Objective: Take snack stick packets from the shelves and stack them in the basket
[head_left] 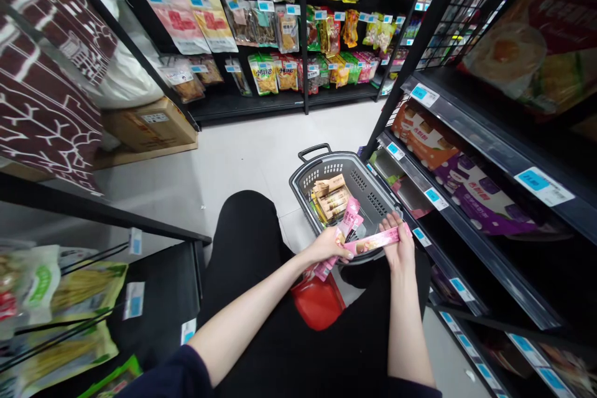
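Head view, looking down over my lap in a shop aisle. My left hand point(326, 245) and right hand point(400, 242) hold between them a long pink snack packet point(375, 241), stretched roughly level just above the near rim of a grey shopping basket point(310, 183) on the floor. The left grip is closed around a bunch of further pink packets point(347, 224), some fanning up beyond its knuckles and some trailing below its palm, and it pinches one end of the long packet. The right grip is narrow, fingers point(390, 221) folded over the packet's far end, thumb hidden beneath.

I judge these packets light, thin and pliable, with a glossy film that may slip; a hold at the sealed ends, as here, looks surer than one at the filled middle, which would bend or crush.

Beyond the left grip, inside the basket, lies a stack of tan snack boxes point(332, 198). Below both grips a red object point(318, 301) rests against my dark trousers; what it is I cannot tell. Outboard of the right grip, a black shelf point(471, 130) carries orange and purple cartons point(459, 171) with blue price tags along its edge.
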{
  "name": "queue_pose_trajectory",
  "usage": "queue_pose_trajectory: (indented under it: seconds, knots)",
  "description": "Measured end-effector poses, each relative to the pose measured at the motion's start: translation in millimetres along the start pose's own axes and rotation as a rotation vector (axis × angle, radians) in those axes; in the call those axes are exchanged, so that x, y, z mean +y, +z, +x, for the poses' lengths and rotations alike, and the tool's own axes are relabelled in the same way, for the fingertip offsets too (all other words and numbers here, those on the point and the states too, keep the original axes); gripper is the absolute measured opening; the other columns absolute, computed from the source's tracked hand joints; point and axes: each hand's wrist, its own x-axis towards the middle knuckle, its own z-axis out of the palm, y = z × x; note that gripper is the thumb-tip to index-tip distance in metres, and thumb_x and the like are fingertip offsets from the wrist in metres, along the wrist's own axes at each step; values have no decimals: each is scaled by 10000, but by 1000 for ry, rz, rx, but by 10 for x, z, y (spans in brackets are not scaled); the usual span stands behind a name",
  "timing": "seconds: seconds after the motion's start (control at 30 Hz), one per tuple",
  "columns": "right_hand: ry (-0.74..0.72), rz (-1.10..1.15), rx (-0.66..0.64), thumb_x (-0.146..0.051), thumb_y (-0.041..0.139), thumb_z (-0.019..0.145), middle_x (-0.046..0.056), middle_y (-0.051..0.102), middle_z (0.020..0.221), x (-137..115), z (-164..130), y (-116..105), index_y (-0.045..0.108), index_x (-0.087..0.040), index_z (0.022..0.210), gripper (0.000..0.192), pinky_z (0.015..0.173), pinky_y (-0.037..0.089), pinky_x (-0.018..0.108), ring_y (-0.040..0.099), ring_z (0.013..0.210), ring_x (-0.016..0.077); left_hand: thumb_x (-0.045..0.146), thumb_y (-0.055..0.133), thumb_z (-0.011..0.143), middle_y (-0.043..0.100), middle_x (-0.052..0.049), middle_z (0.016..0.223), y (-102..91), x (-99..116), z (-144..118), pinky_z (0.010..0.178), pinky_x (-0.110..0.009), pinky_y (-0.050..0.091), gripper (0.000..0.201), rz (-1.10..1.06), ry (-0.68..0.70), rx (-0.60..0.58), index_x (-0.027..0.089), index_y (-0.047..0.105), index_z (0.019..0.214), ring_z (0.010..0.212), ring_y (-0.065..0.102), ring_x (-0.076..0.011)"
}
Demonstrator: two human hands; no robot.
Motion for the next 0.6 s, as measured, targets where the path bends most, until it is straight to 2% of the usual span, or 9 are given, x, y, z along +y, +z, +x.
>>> queue_pose_trajectory:
  seconds: [0.07,0.23,0.37,0.47,0.53,0.6]
  knots:
    - [8,-4,-35,-482,521,782,81,657,919,-49,-27,5,618,-177,926,351,910,414,471,612,886,186,207,795,480,640,-19,690,-11,15,-7,579,-349,534,523,-10,2,-25,116,524,918,585,638,-200]
    - [7,-17,83,-554,406,817,98,659,866,-57,-25,11,623,-162,861,450,908,414,476,609,899,205,191,793,483,644,-18,698,-24,4,6,581,-352,534,532,-34,0,-39,117,522,935,587,640,-203]
    - [31,10,35,-671,337,770,113,648,925,-68,-12,-23,626,-176,900,588,921,402,477,585,974,220,187,796,474,641,-15,675,-30,2,2,580,-344,530,540,-73,-18,-32,117,533,940,633,644,-221]
    - [-17,20,-46,-657,492,698,107,646,973,-67,-61,-26,624,-180,940,551,937,395,456,576,1003,218,209,794,485,643,-15,659,-38,31,-14,576,-340,523,533,-111,-32,-21,121,535,942,625,638,-214]
    - [-21,-30,-114,-498,680,626,98,653,980,-6,-129,20,617,-179,972,475,926,408,437,587,986,215,239,787,503,648,-20,670,-41,55,-17,593,-342,518,515,-120,-17,-12,119,546,942,612,628,-199]
    - [55,-129,-195,-317,775,542,96,667,951,125,-209,112,619,-162,965,477,881,445,419,612,933,222,274,778,520,646,-24,671,-43,79,-11,611,-334,512,468,-108,12,2,111,567,904,603,616,-185]
